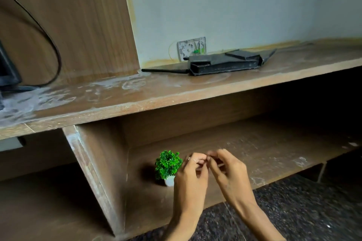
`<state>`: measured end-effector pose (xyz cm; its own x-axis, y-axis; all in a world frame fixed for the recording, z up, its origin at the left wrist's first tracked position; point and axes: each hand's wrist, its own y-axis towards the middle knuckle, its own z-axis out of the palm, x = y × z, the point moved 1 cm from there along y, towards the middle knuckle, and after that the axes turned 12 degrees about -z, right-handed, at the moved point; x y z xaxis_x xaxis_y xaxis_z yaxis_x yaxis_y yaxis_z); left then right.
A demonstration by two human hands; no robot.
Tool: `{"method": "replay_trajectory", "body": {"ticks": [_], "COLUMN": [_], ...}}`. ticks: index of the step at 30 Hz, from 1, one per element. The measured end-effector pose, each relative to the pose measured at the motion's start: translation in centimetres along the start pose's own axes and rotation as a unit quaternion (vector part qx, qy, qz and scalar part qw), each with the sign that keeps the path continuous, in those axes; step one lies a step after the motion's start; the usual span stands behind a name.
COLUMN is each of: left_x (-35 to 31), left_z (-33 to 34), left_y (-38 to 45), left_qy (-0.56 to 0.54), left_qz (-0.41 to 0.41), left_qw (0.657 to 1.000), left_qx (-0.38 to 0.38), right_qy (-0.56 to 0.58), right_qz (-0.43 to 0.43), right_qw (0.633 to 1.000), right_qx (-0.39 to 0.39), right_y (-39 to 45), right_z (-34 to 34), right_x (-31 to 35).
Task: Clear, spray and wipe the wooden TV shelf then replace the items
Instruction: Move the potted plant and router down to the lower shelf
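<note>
Both hands meet fingertip to fingertip over the lower shelf [254, 154]: left hand [191, 174] and right hand [228, 172] perhaps pinch something tiny, blurred. Clearing seems underway; the potted plant [168, 164] just left of the left hand wants lifting out next.

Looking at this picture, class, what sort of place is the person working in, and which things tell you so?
Probably a living room at home, at a wooden TV shelf. A black router sits on top near a wall socket, and a small potted plant stands in the lower compartment.
</note>
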<state>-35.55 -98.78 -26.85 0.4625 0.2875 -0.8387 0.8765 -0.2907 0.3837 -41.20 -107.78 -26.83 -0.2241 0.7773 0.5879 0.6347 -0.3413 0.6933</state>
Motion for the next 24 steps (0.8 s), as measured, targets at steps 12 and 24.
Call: {"method": "replay_trajectory", "body": {"ticks": [12, 24], "left_x": [-16.7, -15.7], "left_z": [-0.6, 3.2], "left_y": [10.0, 20.7], "left_qy": [0.112, 0.313], "left_qz": [0.258, -0.075], "left_qw": [0.957, 0.943], "left_qx": [-0.064, 0.088], "right_qy": [-0.131, -0.183], "right_qz": [-0.129, 0.144], "right_qw": [0.975, 0.969], "right_qx": [-0.124, 0.082], "right_y": [14.0, 24.2], "right_z": [-11.5, -13.1], "right_x": [4.3, -4.1]}}
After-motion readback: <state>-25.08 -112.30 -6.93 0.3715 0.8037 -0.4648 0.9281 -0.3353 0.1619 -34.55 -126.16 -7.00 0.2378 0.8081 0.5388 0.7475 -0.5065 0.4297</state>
